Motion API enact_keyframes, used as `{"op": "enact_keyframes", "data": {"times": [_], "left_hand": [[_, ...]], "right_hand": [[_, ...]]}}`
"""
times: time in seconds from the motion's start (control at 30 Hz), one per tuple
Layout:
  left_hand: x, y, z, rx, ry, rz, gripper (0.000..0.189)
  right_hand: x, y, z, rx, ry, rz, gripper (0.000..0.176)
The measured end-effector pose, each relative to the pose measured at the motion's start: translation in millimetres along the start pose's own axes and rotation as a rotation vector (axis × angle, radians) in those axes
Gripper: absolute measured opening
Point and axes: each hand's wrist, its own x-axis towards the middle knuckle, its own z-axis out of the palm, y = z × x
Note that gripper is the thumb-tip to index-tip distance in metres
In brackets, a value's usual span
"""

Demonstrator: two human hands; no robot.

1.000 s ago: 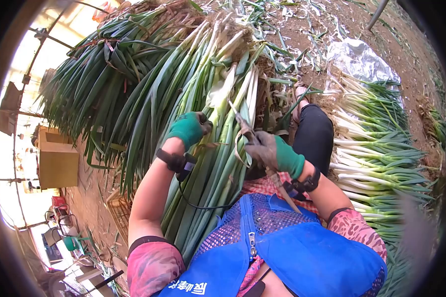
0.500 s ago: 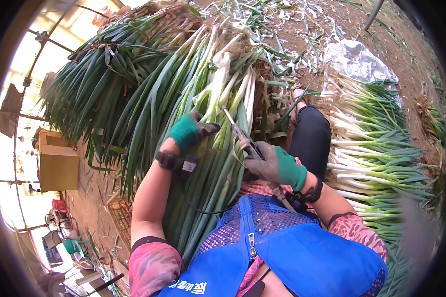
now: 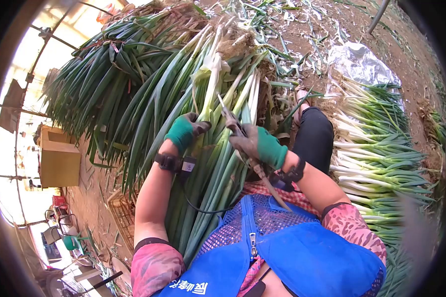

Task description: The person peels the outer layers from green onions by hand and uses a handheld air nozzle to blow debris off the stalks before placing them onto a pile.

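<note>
Long green onions (image 3: 213, 89) with pale stems and brown roots lie across my lap, roots pointing away from me. My left hand (image 3: 187, 132), in a green and grey glove, is closed around a green onion stalk. In my gloved right hand (image 3: 260, 144) is an air gun (image 3: 233, 123) with a thin metal nozzle and a hose running back toward my vest. The nozzle tip is beside the white part of the stem, just right of my left hand.
A large tied bundle of green onions (image 3: 104, 74) lies at the left. Cleaned onions (image 3: 376, 168) are laid in a row at the right, near a silvery sheet (image 3: 359, 64). A yellow box (image 3: 59, 161) and a wire crate (image 3: 121, 215) stand at the left.
My right hand and the air gun have moved up and left, closer to my left hand. Loose outer leaves near the stem have shifted. My left hand has moved slightly left.
</note>
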Motion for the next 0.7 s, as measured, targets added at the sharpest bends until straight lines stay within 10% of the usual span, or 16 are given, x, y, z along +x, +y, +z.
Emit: {"op": "enact_keyframes", "data": {"times": [0.2, 0.33, 0.37, 0.4, 0.7], "left_hand": [[-10, 2, 0, -0.013, -0.144, -0.141, 0.044], [5, -40, 3, 0.467, -0.131, 0.612, 0.03], [5, -39, 4, 0.381, -0.137, 0.602, 0.03], [5, -39, 4, 0.295, -0.142, 0.591, 0.03], [1, -43, 6, 0.488, -0.096, 0.765, 0.036]], "right_hand": [[82, -6, -16, -0.165, 0.044, -0.117, 0.021], [102, 18, -18, -0.444, -0.014, -0.346, 0.033], [99, 22, -16, -0.491, -0.042, -0.365, 0.048], [54, -17, -21, 0.028, -0.022, 0.086, 0.047], [87, -7, -28, -0.082, 0.065, 0.001, 0.051]]}}
